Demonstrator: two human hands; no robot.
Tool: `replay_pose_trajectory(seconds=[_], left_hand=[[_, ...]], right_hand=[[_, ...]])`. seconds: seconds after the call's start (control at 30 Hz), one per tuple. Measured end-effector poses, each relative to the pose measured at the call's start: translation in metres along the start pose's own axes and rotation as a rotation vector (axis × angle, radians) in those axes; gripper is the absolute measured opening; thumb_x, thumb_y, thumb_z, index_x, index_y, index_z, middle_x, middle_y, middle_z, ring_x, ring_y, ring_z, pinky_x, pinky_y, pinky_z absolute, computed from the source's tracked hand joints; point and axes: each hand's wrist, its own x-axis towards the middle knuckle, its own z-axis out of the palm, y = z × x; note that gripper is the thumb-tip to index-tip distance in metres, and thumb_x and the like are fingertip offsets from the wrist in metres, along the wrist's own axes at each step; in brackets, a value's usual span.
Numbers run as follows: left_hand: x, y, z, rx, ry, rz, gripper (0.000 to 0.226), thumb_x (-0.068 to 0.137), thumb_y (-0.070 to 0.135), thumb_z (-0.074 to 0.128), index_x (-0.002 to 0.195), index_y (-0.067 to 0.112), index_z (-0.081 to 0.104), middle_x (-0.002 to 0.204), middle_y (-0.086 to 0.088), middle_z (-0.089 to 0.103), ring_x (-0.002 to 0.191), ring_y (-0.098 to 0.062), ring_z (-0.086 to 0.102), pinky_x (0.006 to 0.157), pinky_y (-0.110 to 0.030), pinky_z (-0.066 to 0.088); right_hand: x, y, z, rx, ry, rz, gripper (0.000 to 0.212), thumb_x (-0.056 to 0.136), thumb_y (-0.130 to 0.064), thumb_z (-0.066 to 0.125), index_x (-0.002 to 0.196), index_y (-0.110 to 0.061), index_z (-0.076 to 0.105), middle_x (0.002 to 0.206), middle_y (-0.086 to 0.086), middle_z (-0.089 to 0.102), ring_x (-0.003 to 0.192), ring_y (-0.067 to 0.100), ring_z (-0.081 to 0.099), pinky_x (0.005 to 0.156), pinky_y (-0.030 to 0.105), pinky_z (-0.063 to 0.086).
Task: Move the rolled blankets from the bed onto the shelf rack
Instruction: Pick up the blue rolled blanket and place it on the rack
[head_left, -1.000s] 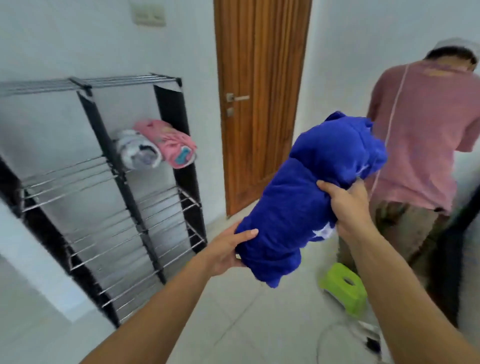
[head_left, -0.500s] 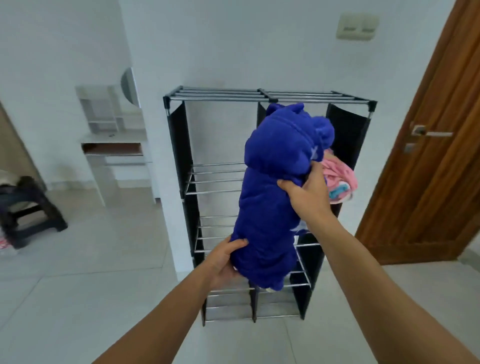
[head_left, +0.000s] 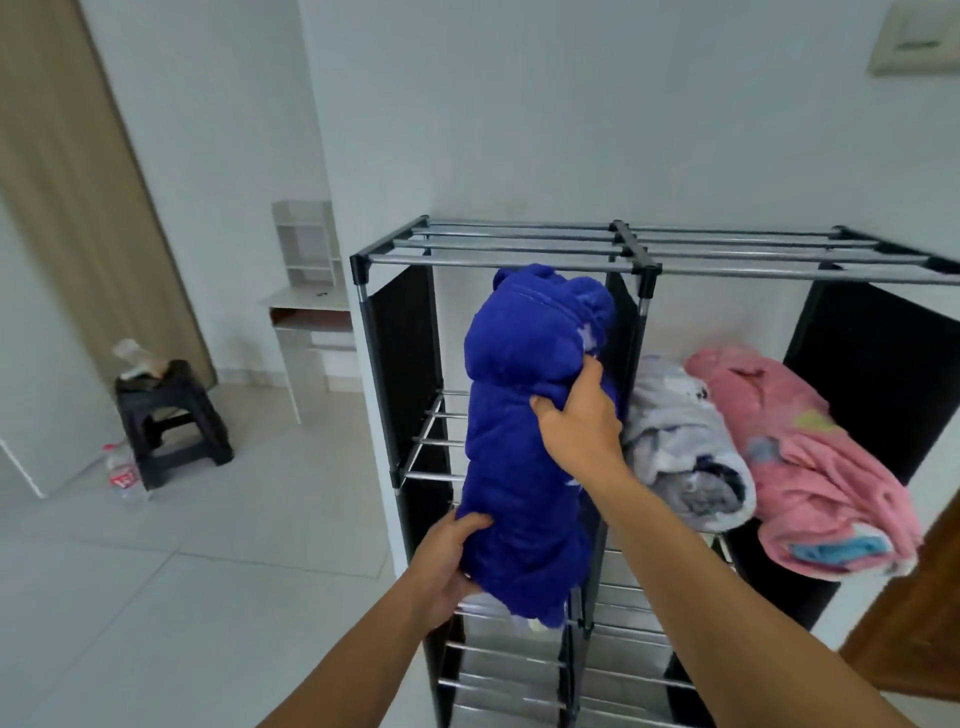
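I hold a rolled dark blue blanket (head_left: 524, 447) with its far end pointing into the upper left compartment of the black shelf rack (head_left: 519, 257). My left hand (head_left: 449, 558) grips the blanket's near lower end. My right hand (head_left: 579, 421) clutches its right side near the middle. A rolled grey-white blanket (head_left: 685, 447) and a rolled pink blanket (head_left: 810, 462) lie side by side on the upper right shelf. The bed is out of view.
A black plastic stool (head_left: 174, 421) with things on top stands on the tiled floor at left, a plastic bottle (head_left: 122, 470) beside it. A small white desk (head_left: 311, 322) stands against the wall behind the rack. A wooden door (head_left: 919, 613) edges the right.
I have come closer to the rack, which now fills the view. The blue blanket's far end has moved up to the upper left compartment. Both hands keep their grip.
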Motion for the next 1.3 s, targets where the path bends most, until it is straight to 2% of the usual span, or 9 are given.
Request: replay_pose_trajectory(seconds=[0.13,0.23,0.33,0.47,0.67,0.83,1.0,1.1,1.3], left_hand=[[0.025,0.026,0.008,0.045,-0.027,0.013,0.029,0.087,0.016,0.064,0.117,0.016,0.064,0.118,-0.008,0.07,0.114,-0.031,0.063,0.09,-0.055,0.054],[0.042,0.042,0.014,0.087,-0.045,0.019,0.03,0.088,0.018,0.063,0.119,0.017,0.063,0.121,-0.007,0.067,0.113,-0.03,0.062,0.089,-0.053,0.055],[0.056,0.045,0.017,0.147,-0.057,-0.062,0.032,0.088,0.017,0.062,0.121,0.016,0.062,0.121,-0.01,0.066,0.112,-0.032,0.063,0.09,-0.057,0.053],[0.069,0.038,0.012,0.16,-0.076,-0.148,0.032,0.089,0.015,0.062,0.12,0.016,0.062,0.119,-0.012,0.066,0.106,-0.032,0.065,0.082,-0.053,0.057],[0.083,0.037,0.006,0.131,-0.134,-0.168,0.031,0.087,0.014,0.065,0.119,0.017,0.063,0.117,-0.011,0.068,0.106,-0.032,0.066,0.081,-0.055,0.057],[0.088,0.039,0.01,0.148,-0.136,-0.138,0.033,0.086,0.009,0.065,0.118,0.015,0.063,0.117,-0.011,0.069,0.109,-0.032,0.065,0.086,-0.057,0.055],[0.089,0.044,0.023,0.143,-0.145,-0.062,0.03,0.086,0.008,0.064,0.116,0.012,0.064,0.117,-0.012,0.07,0.107,-0.029,0.065,0.072,-0.045,0.059],[0.092,0.045,0.028,0.138,-0.133,-0.017,0.031,0.086,0.016,0.067,0.117,0.015,0.063,0.118,-0.01,0.07,0.11,-0.03,0.065,0.074,-0.048,0.059],[0.092,0.045,0.026,0.326,-0.14,-0.11,0.038,0.086,0.033,0.068,0.121,0.022,0.06,0.122,-0.009,0.067,0.107,-0.033,0.065,0.075,-0.05,0.06]], right_hand=[[0.046,0.002,0.008,-0.097,0.025,0.035,0.057,0.092,-0.019,0.054,0.141,-0.011,0.027,0.134,0.009,0.051,0.125,0.033,0.047,0.106,0.05,0.03],[0.075,0.006,0.015,-0.141,-0.016,0.07,0.062,0.092,-0.017,0.053,0.145,-0.011,0.023,0.143,0.011,0.043,0.132,0.034,0.041,0.109,0.053,0.025],[0.089,0.025,0.023,-0.215,-0.087,0.164,0.064,0.091,-0.016,0.053,0.146,-0.012,0.022,0.147,0.013,0.038,0.134,0.036,0.038,0.112,0.053,0.025],[0.085,0.057,0.036,-0.325,-0.23,0.273,0.063,0.09,-0.019,0.053,0.145,-0.012,0.023,0.147,0.014,0.033,0.134,0.035,0.036,0.11,0.05,0.031],[0.086,0.072,0.042,-0.255,-0.223,0.321,0.067,0.091,-0.024,0.055,0.146,-0.013,0.019,0.148,0.017,0.03,0.132,0.036,0.038,0.106,0.045,0.037],[0.087,0.072,0.042,-0.29,-0.183,0.283,0.058,0.09,-0.014,0.052,0.141,-0.013,0.026,0.14,0.016,0.039,0.123,0.034,0.047,0.099,0.044,0.043],[0.087,0.065,0.037,-0.29,-0.057,0.148,0.047,0.089,-0.007,0.049,0.134,-0.015,0.036,0.136,0.012,0.045,0.118,0.031,0.051,0.097,0.042,0.046],[0.087,0.065,0.035,-0.337,0.031,0.081,0.046,0.089,-0.006,0.048,0.133,-0.013,0.038,0.134,0.012,0.045,0.116,0.03,0.051,0.095,0.04,0.045],[0.078,0.079,0.044,-0.742,-0.036,0.059,0.04,0.091,-0.011,0.044,0.131,-0.006,0.04,0.151,0.015,0.026,0.138,0.033,0.027,0.113,0.044,0.028]])
